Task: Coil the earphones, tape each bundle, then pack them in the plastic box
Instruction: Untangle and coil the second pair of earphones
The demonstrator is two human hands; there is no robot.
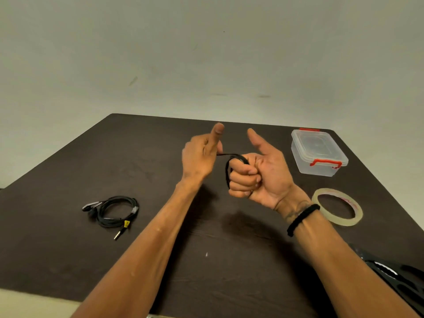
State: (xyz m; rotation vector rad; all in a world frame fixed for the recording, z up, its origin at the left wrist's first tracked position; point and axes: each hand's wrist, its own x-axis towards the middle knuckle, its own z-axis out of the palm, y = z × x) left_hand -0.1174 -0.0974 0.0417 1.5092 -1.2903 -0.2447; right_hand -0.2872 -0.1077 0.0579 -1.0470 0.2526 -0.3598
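Above the middle of the dark table (160,260), my right hand (259,175) has its fingers curled, thumb up, with a black earphone cable (231,161) wound in loops around them. My left hand (202,154) pinches the free end of that cable just left of the loops, its thumb pointing up. A second black earphone bundle (114,211) lies coiled on the table at the left, taped, with a yellow tag and its jack plug sticking out. The clear plastic box (317,152) with red clips stands closed at the back right. A roll of clear tape (337,206) lies flat in front of it.
A black perforated object (394,278) lies at the table's lower right corner. A pale wall rises behind the table's far edge. The table's front edge runs along the bottom left.
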